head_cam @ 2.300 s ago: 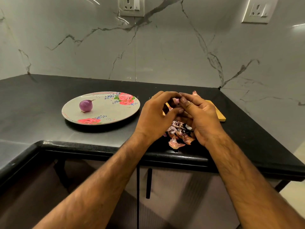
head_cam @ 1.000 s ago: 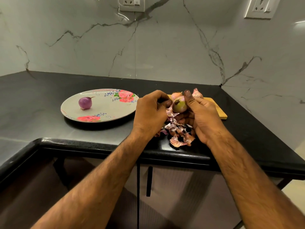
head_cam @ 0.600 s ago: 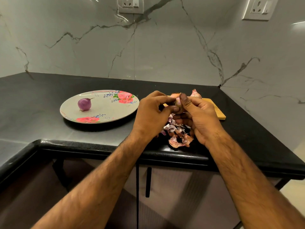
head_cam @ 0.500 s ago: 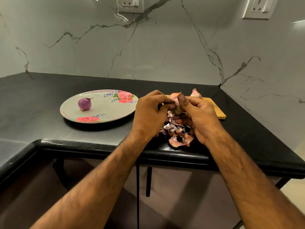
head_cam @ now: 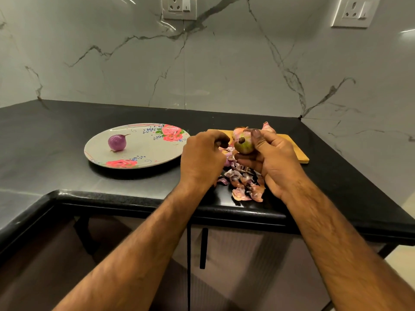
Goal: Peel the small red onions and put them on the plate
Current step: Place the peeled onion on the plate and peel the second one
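Note:
A small onion, pale green with its dark root end facing me, sits in my right hand, gripped between thumb and curled fingers. My left hand is just to its left with fingers curled; whether it pinches a scrap of skin I cannot tell. One peeled purple onion lies on the flowered plate to the left. A heap of pink onion skins lies on the counter under my hands. More unpeeled onions peek out behind my right hand.
A wooden cutting board lies behind my right hand on the black counter. The counter's front edge runs just below the peels. Marble walls meet in a corner at the back right. Cabinet doors stand below.
My hands came apart a little: the left drew back from the onion, and the right turned it so the root end shows. The plate and the peeled onion stayed put.

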